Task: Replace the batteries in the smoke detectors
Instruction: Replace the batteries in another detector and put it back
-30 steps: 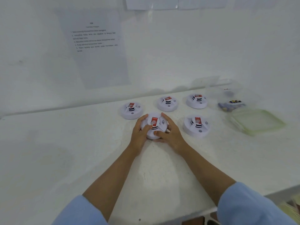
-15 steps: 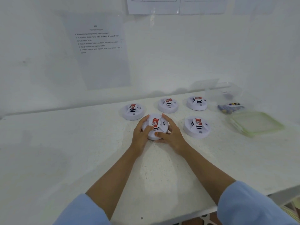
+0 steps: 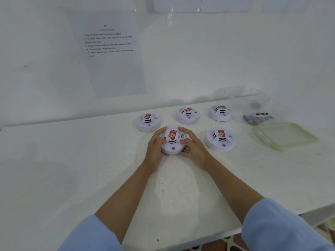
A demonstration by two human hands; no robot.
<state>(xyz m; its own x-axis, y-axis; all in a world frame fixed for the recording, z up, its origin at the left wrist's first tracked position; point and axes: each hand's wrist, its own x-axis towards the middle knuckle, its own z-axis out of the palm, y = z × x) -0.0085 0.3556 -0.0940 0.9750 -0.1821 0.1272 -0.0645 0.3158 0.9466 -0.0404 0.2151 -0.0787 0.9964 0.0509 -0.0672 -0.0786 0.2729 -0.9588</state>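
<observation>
Nothing much moved vs the earlier frames: both hands stay wrapped on the same detector, only the cam tilts a bit so the wall sheets sit lower in view. Head view: left hand (image 3: 155, 149) and right hand (image 3: 194, 148) are clamped from opposite sides on the nearest round white plastic smoke detector w/ red label (image 3: 172, 142), fingers curled over its top rim, thumbs at the near edge; it sits on the white table (image 3: 90, 169), roughly centre, base down. Can't tell if it's lifted or just pressed down. Four more round white smoke detectors w/ red labels lie untouched around it: one just beyond the left hand (image 3: 148, 122), two farther back (image 3: 187, 115) & (image 3: 219, 112), one to the right of the right hand (image 3: 219, 139), apart from it. Far right of table: clear plastic container (image 3: 252, 102) w/ small batteries (image 3: 257, 117) at its base, too blurred to count. In front of that lies a flat translucent green-rimmed square lid (image 3: 287, 135). Light blue sleeves (image 3: 282, 227) cover both upper forearms at bottom of view. On the white wall, a laminated printed instruction sheet (image 3: 108, 53) hangs above the table's left-centre; txt too small to read reliably. More paper sheets (image 3: 201, 4) at top edge.
</observation>
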